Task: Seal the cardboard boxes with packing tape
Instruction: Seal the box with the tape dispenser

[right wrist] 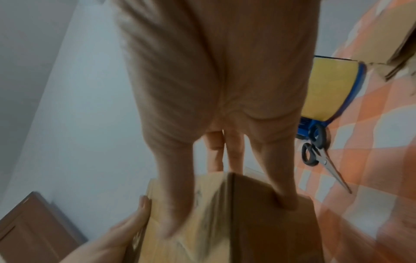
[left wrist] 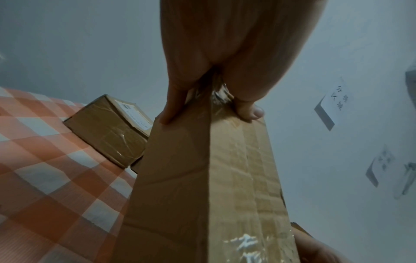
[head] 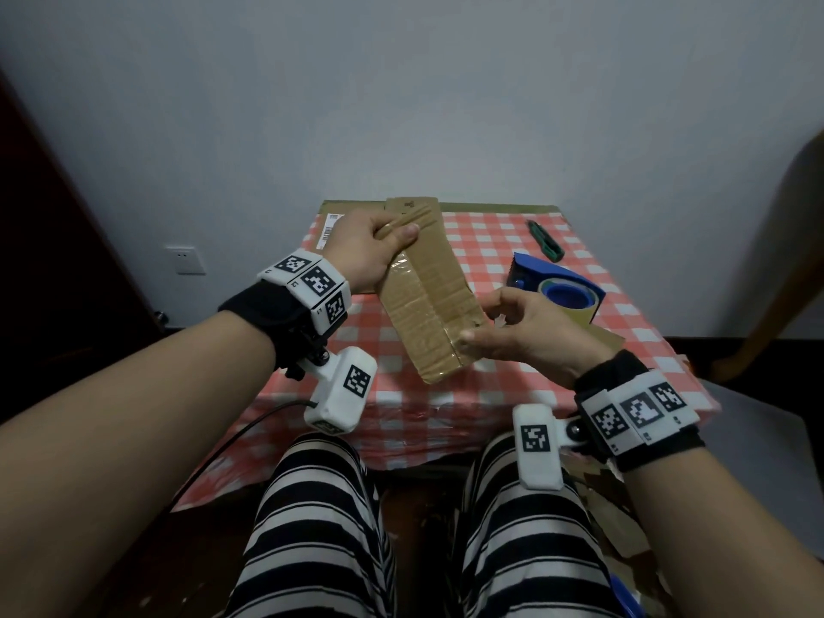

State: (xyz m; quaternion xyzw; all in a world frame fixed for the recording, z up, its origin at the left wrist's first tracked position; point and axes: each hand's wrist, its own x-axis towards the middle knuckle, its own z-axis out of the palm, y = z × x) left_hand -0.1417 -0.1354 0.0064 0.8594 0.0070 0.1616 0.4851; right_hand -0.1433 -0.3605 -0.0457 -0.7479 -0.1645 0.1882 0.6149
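A long narrow cardboard box (head: 428, 296) is held tilted above the checked table (head: 633, 350). Glossy clear tape runs along its seam. My left hand (head: 370, 247) grips the far end, thumb on top and fingers curled underneath; the left wrist view shows the box (left wrist: 202, 178) stretching away from that hand (left wrist: 213, 71). My right hand (head: 512, 332) pinches the near end, thumb on the taped face and a finger on the other side. In the blurred right wrist view this hand (right wrist: 213, 89) straddles the box (right wrist: 247, 222). A blue tape dispenser (head: 557, 283) with a brownish roll lies on the table right of the box.
A smaller taped box with a label (left wrist: 108, 129) sits at the table's back left, behind my left hand. A green utility knife (head: 545, 241) lies at the back right. Scissors (right wrist: 324, 160) lie beside the dispenser (right wrist: 326, 89). My striped knees are under the table's front edge.
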